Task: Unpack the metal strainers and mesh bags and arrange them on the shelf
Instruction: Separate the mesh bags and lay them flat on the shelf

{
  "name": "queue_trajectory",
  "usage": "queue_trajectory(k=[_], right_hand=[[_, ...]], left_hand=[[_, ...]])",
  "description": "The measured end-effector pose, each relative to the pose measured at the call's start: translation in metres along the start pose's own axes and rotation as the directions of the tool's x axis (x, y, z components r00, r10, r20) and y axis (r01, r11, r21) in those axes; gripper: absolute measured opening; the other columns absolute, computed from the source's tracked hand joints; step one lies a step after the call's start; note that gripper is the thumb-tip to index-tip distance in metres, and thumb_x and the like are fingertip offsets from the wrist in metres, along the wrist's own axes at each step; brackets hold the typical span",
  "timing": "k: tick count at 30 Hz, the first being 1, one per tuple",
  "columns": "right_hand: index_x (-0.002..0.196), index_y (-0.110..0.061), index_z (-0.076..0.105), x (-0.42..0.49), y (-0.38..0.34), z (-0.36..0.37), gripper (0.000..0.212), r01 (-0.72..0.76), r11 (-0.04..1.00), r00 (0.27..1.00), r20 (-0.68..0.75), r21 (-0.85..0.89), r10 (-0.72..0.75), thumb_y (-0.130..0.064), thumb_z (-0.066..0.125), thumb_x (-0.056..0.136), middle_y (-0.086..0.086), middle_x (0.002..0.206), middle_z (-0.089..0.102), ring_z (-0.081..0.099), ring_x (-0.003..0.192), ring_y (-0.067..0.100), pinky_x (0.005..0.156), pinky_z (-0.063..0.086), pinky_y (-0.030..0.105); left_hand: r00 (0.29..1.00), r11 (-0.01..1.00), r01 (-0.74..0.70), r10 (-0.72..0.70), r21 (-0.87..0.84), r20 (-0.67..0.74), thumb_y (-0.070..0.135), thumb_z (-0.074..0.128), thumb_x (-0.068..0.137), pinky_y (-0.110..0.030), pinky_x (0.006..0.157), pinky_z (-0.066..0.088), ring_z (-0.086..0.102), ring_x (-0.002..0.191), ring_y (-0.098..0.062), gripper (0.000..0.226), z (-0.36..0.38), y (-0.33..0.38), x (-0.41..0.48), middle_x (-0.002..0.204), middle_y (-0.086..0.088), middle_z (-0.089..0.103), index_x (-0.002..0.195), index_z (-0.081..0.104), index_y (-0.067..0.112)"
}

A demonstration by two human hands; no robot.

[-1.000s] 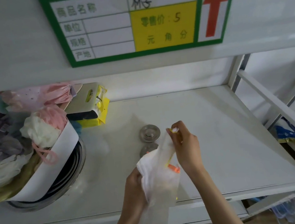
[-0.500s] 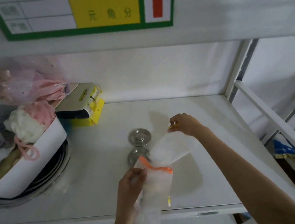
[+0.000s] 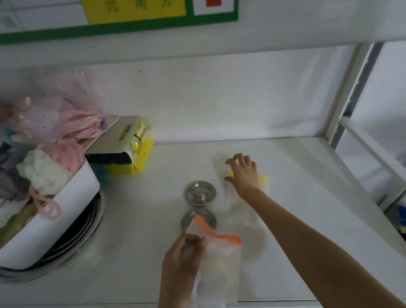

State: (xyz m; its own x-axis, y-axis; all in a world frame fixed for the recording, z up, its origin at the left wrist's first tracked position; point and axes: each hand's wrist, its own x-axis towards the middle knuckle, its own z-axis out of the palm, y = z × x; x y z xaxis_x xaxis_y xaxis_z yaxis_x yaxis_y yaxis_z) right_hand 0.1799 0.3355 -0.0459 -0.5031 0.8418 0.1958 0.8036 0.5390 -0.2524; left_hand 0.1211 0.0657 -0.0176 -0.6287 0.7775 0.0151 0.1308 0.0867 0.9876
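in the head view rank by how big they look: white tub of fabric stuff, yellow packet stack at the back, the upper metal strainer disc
1. white tub, clearly largest
2. yellow packet stack
3. upper metal strainer disc, smallest

The tub also sits nearer the camera than the stack, which adds to its apparent size.

right hand (image 3: 244,174) reached forward, yellow-trimmed bag (image 3: 262,184) laid down

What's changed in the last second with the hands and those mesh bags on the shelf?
The right hand pulled one mesh bag with yellow trim away from the bundle, carried it back and to the right, and is laying it flat on the shelf, fingers spread. The left hand kept hold of the orange-trimmed mesh bag near the front edge. The two metal strainers and the white tub stayed put.
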Motion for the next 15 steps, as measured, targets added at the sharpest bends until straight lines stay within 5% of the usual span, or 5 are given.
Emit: queue_trajectory(k=[2, 5, 8, 11, 15], right_hand=[[0.133, -0.014, 0.044, -0.008, -0.008, -0.003, 0.052, -0.081, 0.987, 0.995, -0.054, 0.141, 0.089, -0.027, 0.065, 0.088, 0.012, 0.139, 0.041, 0.037, 0.128, 0.030, 0.107, 0.033, 0.039], [0.117, -0.011, 0.057, -0.031, -0.020, -0.019, 0.032, -0.109, 0.923, 0.988, -0.066, 0.370, 0.143, -0.030, 0.061, 0.092, 0.012, 0.122, 0.054, 0.050, 0.113, 0.029, 0.098, 0.043, 0.040], [0.098, -0.010, 0.066, -0.072, -0.020, -0.052, 0.028, -0.186, 0.763, 0.969, 0.242, 0.619, 0.040, -0.036, 0.055, 0.094, 0.004, 0.095, 0.066, 0.061, 0.085, 0.020, 0.081, 0.049, 0.028], [0.094, -0.024, 0.068, -0.123, -0.014, -0.082, 0.009, -0.208, 0.687, 0.883, 0.435, 0.697, -0.175, -0.026, 0.060, 0.091, -0.007, 0.089, 0.068, 0.063, 0.073, 0.004, 0.067, 0.048, 0.009], [0.096, -0.020, 0.071, -0.163, -0.010, -0.100, 0.016, -0.205, 0.706, 0.914, 0.391, 0.678, -0.111, -0.020, 0.075, 0.080, 0.003, 0.083, 0.070, 0.058, 0.069, 0.011, 0.069, 0.045, 0.020]], left_hand=[[0.999, 0.999, -0.031, 0.031, 0.011, 0.026, 0.038, 0.064, 0.072, -0.012, 0.057, 0.040, 0.053, 0.057, 0.002, 0.014, 0.000, 0.002, 0.000, 0.056, 0.015, 0.063, 0.061, 0.062, 0.028], [0.996, 0.997, -0.081, 0.081, 0.002, 0.045, 0.040, 0.066, 0.074, -0.012, 0.058, 0.039, 0.054, 0.060, 0.000, 0.016, 0.000, 0.006, 0.002, 0.060, 0.014, 0.062, 0.066, 0.062, 0.026], [0.994, 0.995, -0.101, 0.101, -0.009, 0.045, 0.051, 0.063, 0.070, -0.016, 0.059, 0.038, 0.052, 0.060, -0.003, 0.027, 0.003, 0.011, 0.004, 0.058, 0.013, 0.058, 0.066, 0.060, 0.026], [0.994, 0.995, -0.100, 0.100, -0.017, 0.041, 0.054, 0.061, 0.069, -0.022, 0.062, 0.039, 0.054, 0.063, -0.007, 0.029, 0.010, 0.015, 0.003, 0.061, 0.011, 0.059, 0.067, 0.060, 0.025], [0.992, 0.995, -0.095, 0.095, 0.003, 0.078, 0.053, 0.062, 0.070, -0.014, 0.061, 0.042, 0.058, 0.065, -0.003, 0.029, 0.025, 0.019, -0.006, 0.066, 0.010, 0.065, 0.070, 0.062, 0.024]])
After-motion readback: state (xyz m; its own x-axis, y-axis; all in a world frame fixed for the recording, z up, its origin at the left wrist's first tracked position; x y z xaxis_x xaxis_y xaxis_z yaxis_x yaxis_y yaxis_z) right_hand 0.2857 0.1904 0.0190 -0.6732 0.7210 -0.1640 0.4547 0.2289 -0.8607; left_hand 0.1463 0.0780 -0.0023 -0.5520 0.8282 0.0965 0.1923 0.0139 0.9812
